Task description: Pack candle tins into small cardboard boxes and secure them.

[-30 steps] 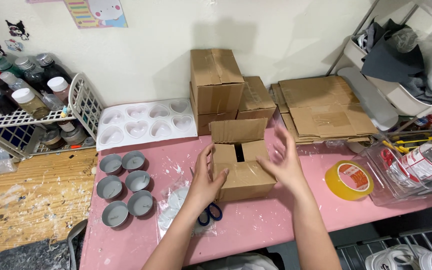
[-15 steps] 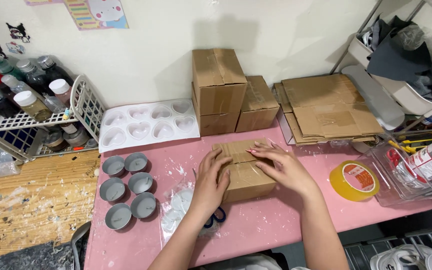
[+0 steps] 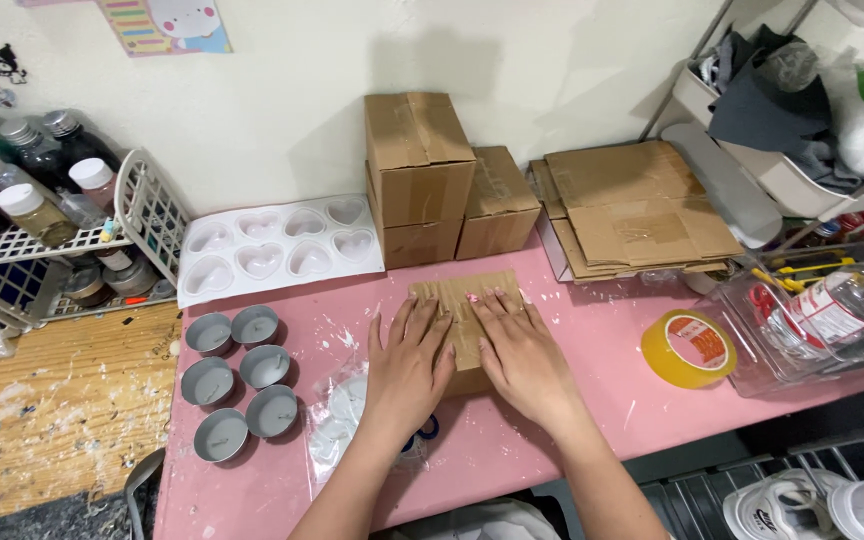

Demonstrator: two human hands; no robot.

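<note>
Both hands lay flat, fingers spread, side by side on a small cardboard box (image 3: 467, 310) at the middle of the pink bench (image 3: 592, 330): the left hand (image 3: 407, 365) at its 8 o'clock, the right hand (image 3: 522, 355) at its 4 o'clock, gripping nothing. Six grey cups (image 3: 237, 385) stood at the box's 9 o'clock, a tape roll (image 3: 689, 347) at 3 o'clock, and stacked boxes (image 3: 422, 175) at 12 o'clock.

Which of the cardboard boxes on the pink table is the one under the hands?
The small cardboard box at the table's front, with the left hand and right hand lying flat on its flaps. The other boxes stand untouched by the wall.
</note>
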